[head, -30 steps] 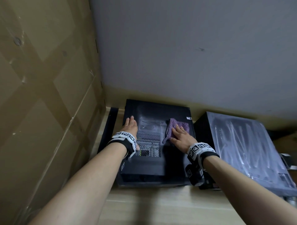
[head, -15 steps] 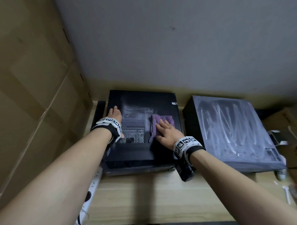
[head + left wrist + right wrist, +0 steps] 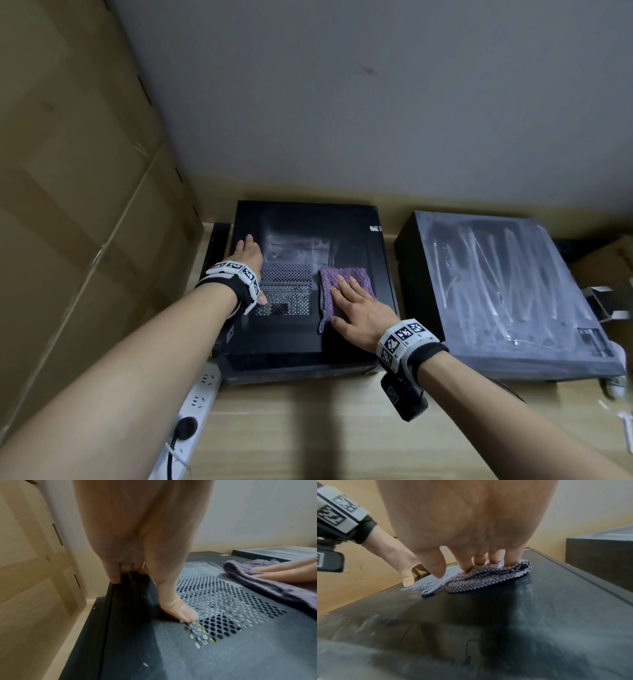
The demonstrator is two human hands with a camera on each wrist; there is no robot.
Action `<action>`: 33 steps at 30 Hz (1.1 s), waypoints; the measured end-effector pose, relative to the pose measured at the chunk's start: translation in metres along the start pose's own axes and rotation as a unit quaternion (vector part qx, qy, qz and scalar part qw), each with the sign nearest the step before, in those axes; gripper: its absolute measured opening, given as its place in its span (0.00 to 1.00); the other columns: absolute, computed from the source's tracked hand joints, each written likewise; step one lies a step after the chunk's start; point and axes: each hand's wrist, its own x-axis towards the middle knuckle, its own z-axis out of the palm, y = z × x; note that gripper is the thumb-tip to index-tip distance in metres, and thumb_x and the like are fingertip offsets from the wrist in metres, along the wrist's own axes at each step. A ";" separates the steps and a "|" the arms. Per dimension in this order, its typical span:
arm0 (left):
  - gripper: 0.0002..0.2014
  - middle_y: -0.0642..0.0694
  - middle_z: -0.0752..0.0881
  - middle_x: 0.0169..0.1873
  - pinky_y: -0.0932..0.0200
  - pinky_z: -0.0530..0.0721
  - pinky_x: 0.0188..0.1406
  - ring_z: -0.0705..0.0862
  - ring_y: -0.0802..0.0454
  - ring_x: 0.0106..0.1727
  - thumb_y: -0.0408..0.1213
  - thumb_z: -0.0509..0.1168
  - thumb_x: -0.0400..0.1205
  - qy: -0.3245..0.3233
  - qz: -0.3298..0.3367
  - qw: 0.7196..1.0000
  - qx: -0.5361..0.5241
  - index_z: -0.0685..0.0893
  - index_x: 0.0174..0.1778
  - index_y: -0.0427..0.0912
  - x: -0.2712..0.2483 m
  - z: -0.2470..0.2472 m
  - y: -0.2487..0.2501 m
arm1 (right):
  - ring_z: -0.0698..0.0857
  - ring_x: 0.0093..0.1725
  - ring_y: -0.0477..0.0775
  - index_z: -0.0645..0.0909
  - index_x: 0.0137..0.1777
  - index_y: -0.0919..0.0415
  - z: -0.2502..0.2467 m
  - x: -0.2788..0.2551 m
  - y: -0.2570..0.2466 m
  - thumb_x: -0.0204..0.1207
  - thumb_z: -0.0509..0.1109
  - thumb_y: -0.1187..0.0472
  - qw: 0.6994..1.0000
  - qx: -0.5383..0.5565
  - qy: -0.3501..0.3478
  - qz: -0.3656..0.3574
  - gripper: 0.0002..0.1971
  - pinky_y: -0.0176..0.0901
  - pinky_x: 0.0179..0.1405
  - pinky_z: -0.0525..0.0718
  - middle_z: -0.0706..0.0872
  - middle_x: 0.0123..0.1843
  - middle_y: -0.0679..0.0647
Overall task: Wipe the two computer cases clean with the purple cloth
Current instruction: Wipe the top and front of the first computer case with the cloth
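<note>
Two black computer cases lie flat side by side against the wall. On the left case [image 3: 342, 233], my right hand [image 3: 346, 301] presses flat on the folded purple cloth [image 3: 356, 277], just right of the vent mesh [image 3: 284, 287]. My left hand [image 3: 250, 255] rests along the case's left edge, its thumb on the mesh. In the left wrist view the left hand [image 3: 150, 574] has its fingertips over the edge, and the cloth [image 3: 274, 588] lies beyond. The right wrist view shows straight fingers [image 3: 479, 559] on the cloth [image 3: 488, 577]. The right case [image 3: 496, 291] is dusty grey with streaks.
Stacked cardboard boxes [image 3: 68, 205] rise close on the left. A grey wall [image 3: 376, 102] stands behind the cases. A white power strip [image 3: 198, 394] lies on the wooden surface [image 3: 308, 428] in front. A cardboard box [image 3: 609, 260] sits at far right.
My right hand has drawn the cloth a little toward me along the left case. The left hand has stayed on the left edge. The head view has shifted.
</note>
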 end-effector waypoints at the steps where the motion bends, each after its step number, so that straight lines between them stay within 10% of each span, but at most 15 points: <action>1: 0.72 0.38 0.29 0.82 0.39 0.51 0.84 0.33 0.41 0.84 0.46 0.85 0.61 -0.001 0.004 1.000 0.009 0.34 0.83 0.34 0.000 0.000 0.000 | 0.40 0.87 0.50 0.46 0.88 0.50 -0.003 0.008 0.000 0.84 0.51 0.39 1.000 0.002 0.001 0.001 0.36 0.54 0.86 0.52 0.39 0.89 0.47; 19: 0.71 0.40 0.31 0.83 0.42 0.68 0.79 0.35 0.43 0.85 0.48 0.85 0.59 0.009 0.005 0.999 0.043 0.38 0.84 0.34 0.008 0.005 0.001 | 0.40 0.87 0.56 0.47 0.88 0.52 -0.071 0.149 0.007 0.87 0.53 0.46 0.999 0.006 -0.013 0.036 0.33 0.50 0.85 0.42 0.40 0.89 0.52; 33: 0.70 0.40 0.30 0.83 0.40 0.54 0.83 0.34 0.43 0.84 0.45 0.85 0.62 0.020 0.022 1.000 0.001 0.37 0.84 0.35 -0.006 0.003 -0.001 | 0.41 0.87 0.50 0.48 0.88 0.48 -0.018 0.049 -0.014 0.85 0.54 0.42 0.999 0.028 0.006 -0.015 0.34 0.53 0.86 0.48 0.41 0.89 0.46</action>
